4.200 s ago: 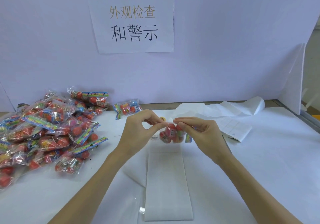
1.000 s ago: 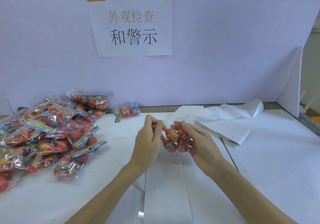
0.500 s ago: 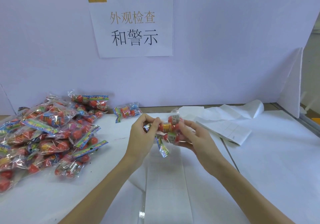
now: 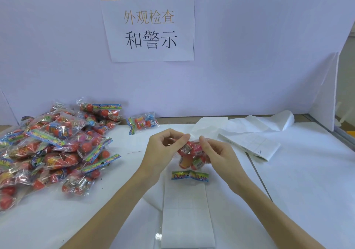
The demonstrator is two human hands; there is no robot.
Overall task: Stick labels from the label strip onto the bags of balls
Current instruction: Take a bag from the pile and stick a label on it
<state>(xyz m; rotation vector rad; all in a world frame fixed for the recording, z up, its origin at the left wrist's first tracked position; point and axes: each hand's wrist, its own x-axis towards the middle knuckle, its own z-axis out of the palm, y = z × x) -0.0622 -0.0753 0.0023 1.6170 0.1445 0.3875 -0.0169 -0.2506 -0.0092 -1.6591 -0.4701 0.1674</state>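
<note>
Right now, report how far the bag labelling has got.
Done: hard to confirm; one bag lies apart by the wall. In hand: the left hand and right hand hold a bag of balls over the label strip. Left: the pile.

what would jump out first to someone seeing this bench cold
Probably the big pile of bags of red-orange balls heaped at the left of the white table. Next, at centre, the left hand and right hand hold one bag above the label strip, under a paper sign on the back wall.
</note>
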